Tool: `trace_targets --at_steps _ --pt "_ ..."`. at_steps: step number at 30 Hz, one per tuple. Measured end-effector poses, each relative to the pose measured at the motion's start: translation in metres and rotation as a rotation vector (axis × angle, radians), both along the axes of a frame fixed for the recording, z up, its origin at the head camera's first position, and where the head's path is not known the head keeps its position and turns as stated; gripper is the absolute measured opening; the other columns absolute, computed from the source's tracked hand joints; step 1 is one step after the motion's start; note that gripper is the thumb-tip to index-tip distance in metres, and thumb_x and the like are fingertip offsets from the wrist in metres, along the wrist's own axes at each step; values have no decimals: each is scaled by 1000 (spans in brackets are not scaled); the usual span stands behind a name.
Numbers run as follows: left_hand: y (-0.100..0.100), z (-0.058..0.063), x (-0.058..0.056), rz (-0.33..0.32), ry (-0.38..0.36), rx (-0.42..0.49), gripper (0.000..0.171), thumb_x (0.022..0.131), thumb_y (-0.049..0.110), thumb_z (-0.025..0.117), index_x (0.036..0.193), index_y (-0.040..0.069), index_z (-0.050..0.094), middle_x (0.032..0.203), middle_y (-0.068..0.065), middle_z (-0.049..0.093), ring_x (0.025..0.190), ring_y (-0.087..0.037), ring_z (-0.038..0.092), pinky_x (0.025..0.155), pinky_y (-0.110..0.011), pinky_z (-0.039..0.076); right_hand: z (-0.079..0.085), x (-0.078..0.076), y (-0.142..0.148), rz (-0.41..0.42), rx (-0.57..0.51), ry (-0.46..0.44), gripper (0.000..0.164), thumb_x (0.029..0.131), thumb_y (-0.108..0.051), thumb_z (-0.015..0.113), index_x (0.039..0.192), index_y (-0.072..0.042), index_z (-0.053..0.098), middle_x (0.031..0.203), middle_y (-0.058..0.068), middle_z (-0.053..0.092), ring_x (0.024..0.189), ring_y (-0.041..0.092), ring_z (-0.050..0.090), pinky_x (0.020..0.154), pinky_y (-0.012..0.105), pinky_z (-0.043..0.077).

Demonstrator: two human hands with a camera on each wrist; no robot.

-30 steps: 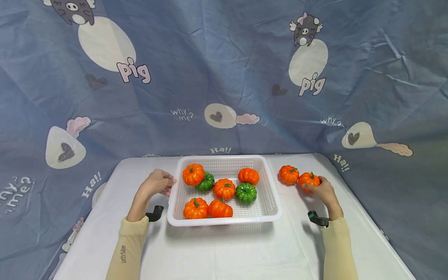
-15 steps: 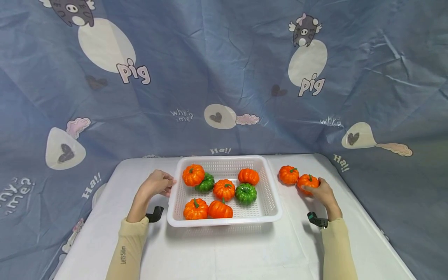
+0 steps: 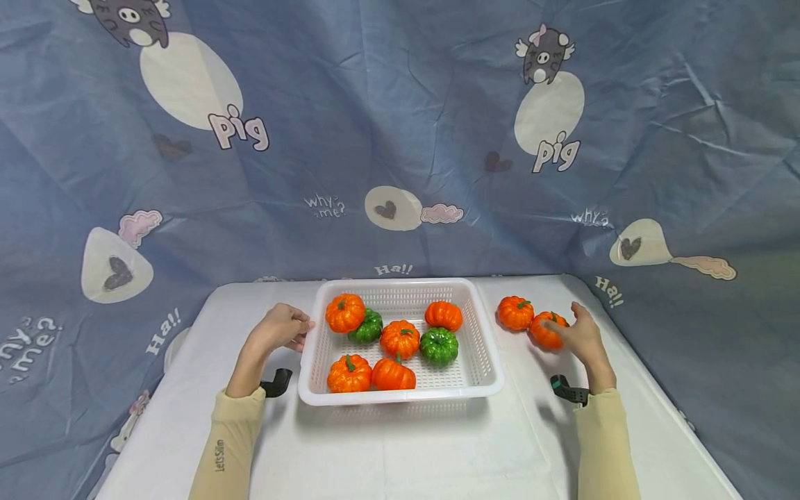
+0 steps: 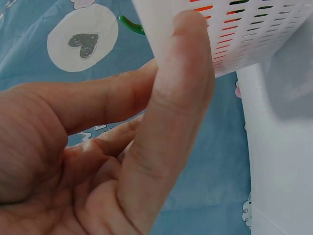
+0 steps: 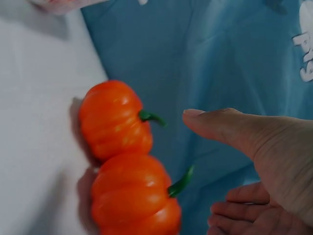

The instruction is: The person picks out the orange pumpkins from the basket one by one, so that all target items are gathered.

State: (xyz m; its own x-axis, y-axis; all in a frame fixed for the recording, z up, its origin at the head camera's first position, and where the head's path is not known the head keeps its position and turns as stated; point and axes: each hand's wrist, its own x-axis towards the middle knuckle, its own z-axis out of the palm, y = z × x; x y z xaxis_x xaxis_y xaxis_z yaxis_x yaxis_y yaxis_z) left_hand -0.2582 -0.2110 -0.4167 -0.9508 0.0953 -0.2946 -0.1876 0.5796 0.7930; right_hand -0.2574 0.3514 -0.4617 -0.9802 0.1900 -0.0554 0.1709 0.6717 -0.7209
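My left hand (image 3: 282,328) pinches the left rim of a white plastic basket (image 3: 400,396) between thumb and fingers; the left wrist view shows the basket's slotted wall (image 4: 244,29) right at the fingertips. Several orange toy pumpkins and two green ones, such as the green pumpkin (image 3: 439,346), lie inside. To the right of the basket, an orange pumpkin (image 3: 515,312) and a second orange pumpkin (image 3: 545,332) sit side by side on the table. Over the second one my right hand (image 3: 584,339) hovers with thumb and fingers spread, holding nothing. In the right wrist view the thumb (image 5: 220,125) stands apart from both stems.
A white cloth covers the table (image 3: 437,451). Behind it and along both sides hangs a blue curtain (image 3: 400,139) with pig prints. A black wrist camera (image 3: 569,390) sits under the right wrist, another black camera (image 3: 278,382) under the left.
My right hand has let go of the second orange pumpkin and drawn back slightly to the right, its fingers opening. That pumpkin shifted slightly left. The left hand and basket stay put.
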Motion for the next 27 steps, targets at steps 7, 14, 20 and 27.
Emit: trace_targets --at_steps 7,14,20,27 --pt "0 0 0 1 1 -13 36 96 7 58 123 -16 53 85 -18 66 60 -12 64 60 -30 61 22 7 -14 9 33 127 96 86 -37 71 149 10 16 151 35 22 139 51 24 111 63 28" --pt "-1 -1 1 5 -1 -5 37 96 8 57 123 -17 53 83 -17 66 59 -12 64 61 -32 61 41 15 -40 82 84 220 87 88 -30 71 147 11 23 148 35 29 136 52 30 108 65 32" --pt "0 -1 1 4 -2 -9 38 96 8 57 125 -17 52 84 -18 66 58 -12 64 61 -31 61 48 21 -66 130 93 202 83 88 -30 70 147 8 25 148 33 32 136 49 31 109 63 31" --pt "0 0 2 -1 10 -9 36 96 8 57 123 -17 53 84 -18 66 59 -13 64 60 -31 61 48 25 -93 173 105 216 82 87 -40 70 145 4 34 143 28 43 131 45 42 107 60 37"
